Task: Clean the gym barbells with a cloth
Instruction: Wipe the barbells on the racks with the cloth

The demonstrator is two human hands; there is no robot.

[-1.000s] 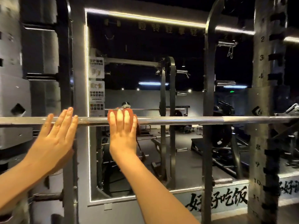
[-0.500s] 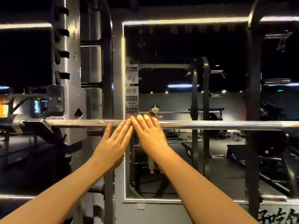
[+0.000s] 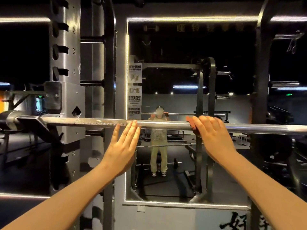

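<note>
A steel barbell (image 3: 93, 122) lies level across the view at chest height, resting in a rack hook at the left. My left hand (image 3: 123, 145) is flat with straight fingers, its fingertips touching the bar near the middle. My right hand (image 3: 211, 136) lies over the bar further right and presses a reddish-brown cloth (image 3: 191, 124) against it. Only the cloth's left edge shows beside my fingers; the rest is under my palm.
The grey numbered rack upright (image 3: 66, 63) with its hook (image 3: 33, 121) stands at the left. A second upright (image 3: 262, 97) rises at the right. Behind the bar a lit-framed wall mirror (image 3: 182, 188) reflects a person and other gym racks.
My right hand with the cloth has slid right along the bar, away from my left hand. Half a second ago the two hands were touching. The view has shifted slightly.
</note>
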